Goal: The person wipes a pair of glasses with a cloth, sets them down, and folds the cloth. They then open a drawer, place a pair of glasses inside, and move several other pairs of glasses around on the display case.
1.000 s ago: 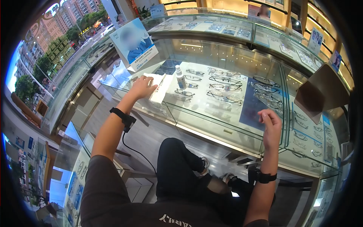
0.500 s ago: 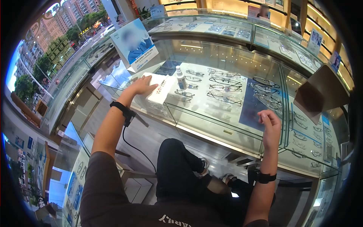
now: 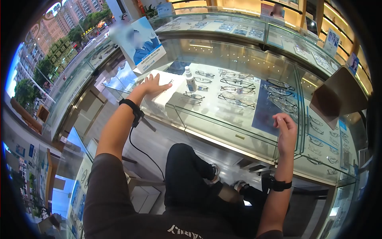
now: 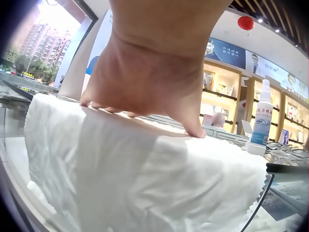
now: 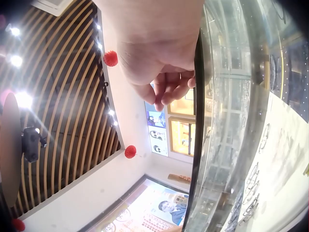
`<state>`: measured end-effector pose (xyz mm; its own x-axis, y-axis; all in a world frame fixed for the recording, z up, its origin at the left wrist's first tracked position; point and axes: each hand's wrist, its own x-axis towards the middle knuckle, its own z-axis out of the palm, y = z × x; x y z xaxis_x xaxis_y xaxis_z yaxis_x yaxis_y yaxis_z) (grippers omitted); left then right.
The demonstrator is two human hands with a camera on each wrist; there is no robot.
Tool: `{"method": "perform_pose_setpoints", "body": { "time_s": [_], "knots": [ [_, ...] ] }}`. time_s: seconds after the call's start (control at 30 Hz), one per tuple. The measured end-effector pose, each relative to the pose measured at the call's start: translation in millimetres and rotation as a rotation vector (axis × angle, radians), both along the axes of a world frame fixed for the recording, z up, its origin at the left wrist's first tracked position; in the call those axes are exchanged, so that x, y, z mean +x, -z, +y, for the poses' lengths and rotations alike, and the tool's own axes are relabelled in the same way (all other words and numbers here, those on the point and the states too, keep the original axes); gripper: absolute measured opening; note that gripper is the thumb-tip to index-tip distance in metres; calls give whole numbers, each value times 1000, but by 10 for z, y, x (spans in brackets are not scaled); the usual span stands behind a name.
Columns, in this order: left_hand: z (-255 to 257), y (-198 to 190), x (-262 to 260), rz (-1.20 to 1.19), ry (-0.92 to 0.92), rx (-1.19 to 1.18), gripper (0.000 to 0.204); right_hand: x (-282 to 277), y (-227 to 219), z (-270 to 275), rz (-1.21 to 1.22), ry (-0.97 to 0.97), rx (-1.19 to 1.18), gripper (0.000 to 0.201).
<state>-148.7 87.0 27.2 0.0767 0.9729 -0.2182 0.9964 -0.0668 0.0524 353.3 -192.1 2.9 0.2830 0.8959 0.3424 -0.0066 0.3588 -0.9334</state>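
Observation:
A white cloth (image 3: 161,104) lies over the front edge of the glass counter, and in the left wrist view the cloth (image 4: 140,179) hangs down with wrinkles and a scalloped border. My left hand (image 3: 150,85) rests on top of it with fingers spread; the left wrist view shows the hand (image 4: 149,82) touching it with its fingertips. A white spray bottle (image 3: 190,79) stands upright just right of the cloth. My right hand (image 3: 285,133) is at the counter's front edge, fingers loosely curled and holding nothing; the right wrist view shows this hand (image 5: 161,72) too.
Rows of eyeglasses (image 3: 237,89) lie inside the glass case. A poster stand (image 3: 141,46) is behind the cloth. At the right stands a brown mirror-like panel (image 3: 338,97). A dark cable (image 3: 145,156) hangs from the left wrist's camera.
My left hand has shifted slightly across the cloth with its fingers more spread. The cloth, narrow and bunched earlier, is spread wider, and its printed marks are now mostly covered. My right hand has barely moved.

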Motion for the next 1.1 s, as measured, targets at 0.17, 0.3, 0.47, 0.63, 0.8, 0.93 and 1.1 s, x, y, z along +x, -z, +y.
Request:
{"method": "perform_pose_setpoints", "body": {
  "time_s": [0.17, 0.3, 0.47, 0.63, 0.8, 0.93, 1.1],
  "knots": [
    [-108, 10, 16, -65, -72, 121, 123, -1, -11, -2, 8, 14, -6, 16],
    [-492, 65, 100, 30, -63, 219, 111, 13, 8, -12, -11, -3, -22, 16],
    [-468, 318, -38, -7, -10, 348, 105, 7, -3, -17, -47, -16, 10, 17],
    [-450, 367, -50, -4, 5, 402, 105, -79, -14, -27, -97, -6, 2, 17],
    [-464, 391, -42, -14, -15, 413, 104, -365, 11, -310, -455, 145, 136, 12],
    [-447, 397, -50, -13, -19, 409, 106, -660, 164, -645, -762, -108, 41, 10],
    [-421, 447, -70, 10, 1, 459, 99, -539, 940, -687, -1090, -251, -319, 15]
  ]
}}
